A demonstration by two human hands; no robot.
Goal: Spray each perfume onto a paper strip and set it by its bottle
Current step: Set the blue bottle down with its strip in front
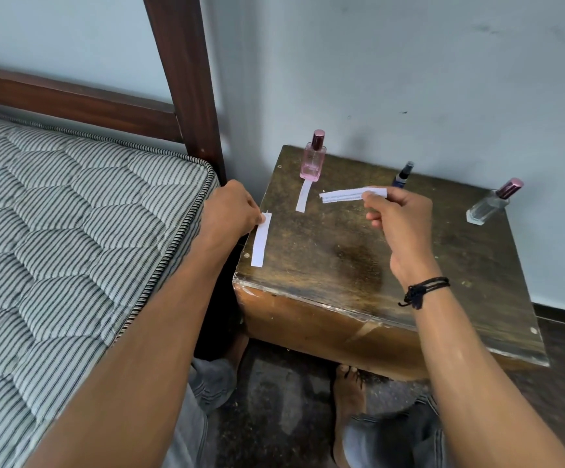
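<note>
Three bottles stand on a worn wooden table (pixel 342 265): a pink perfume bottle (pixel 313 158) at the back left, a small dark blue spray bottle (pixel 403 175) behind my right hand, and a clear bottle with a maroon cap (pixel 492 202) at the right. A white paper strip (pixel 304 195) lies in front of the pink bottle. My left hand (pixel 232 214) pinches the top of a second strip (pixel 261 240) near the table's left edge. My right hand (pixel 401 221) pinches a third strip (pixel 345 195), held level above the table.
A striped mattress (pixel 71 231) on a dark wooden bed frame (pixel 186 79) lies close to the table's left side. A pale wall stands behind the table. Below it are a dark floor and my bare foot (pixel 348 396).
</note>
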